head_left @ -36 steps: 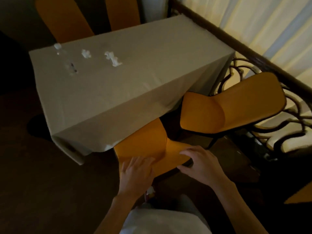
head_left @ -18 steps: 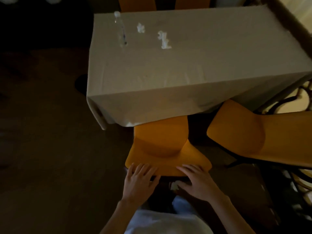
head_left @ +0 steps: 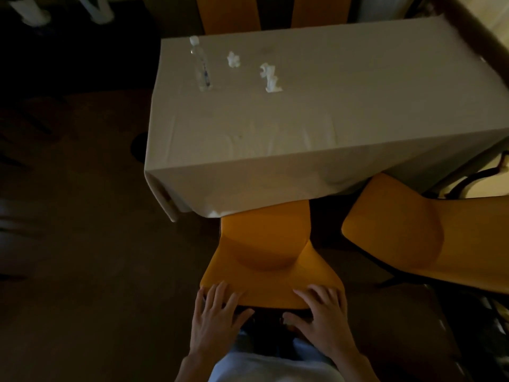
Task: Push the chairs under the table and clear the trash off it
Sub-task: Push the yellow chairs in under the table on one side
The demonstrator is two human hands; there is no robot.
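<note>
Your left hand [head_left: 217, 315] and right hand [head_left: 321, 312] both rest on the top edge of the near chair's [head_left: 264, 244] backrest, fingers spread and mostly straight over the edge, thumbs hanging behind it. It's a flat press, not a wrapped grip, and neither hand holds anything else.

The table [head_left: 275, 139] is the landmark. The near chair sits square to the table's near long side, close to its left corner, with the seat front just tucked under the hanging cloth. Most of the seat is out. The table lies straight ahead of your fingers, so the push goes forward along the chair's seat-to-back line. The hands sit evenly either side of the centre, neither nearer, which should keep the chair from slewing.

The second chair [head_left: 413, 238] stands off the same side of the table, toward its right corner. It's angled and fully out, and it's nearer your right hand. Two more orange chair backs [head_left: 228, 12] show beyond the table's far side. I can't tell how far in they are.

Trash is all on the tabletop, at the far left end. The clear plastic bottle [head_left: 202, 67] stands upright near the left edge, with a small tissue wad [head_left: 233, 59] just beside it to the right and a larger crumpled tissue [head_left: 271, 78] right of that. All are well apart from both hands. No bin or other container is visible, so it's unclear where the trash goes.
</note>
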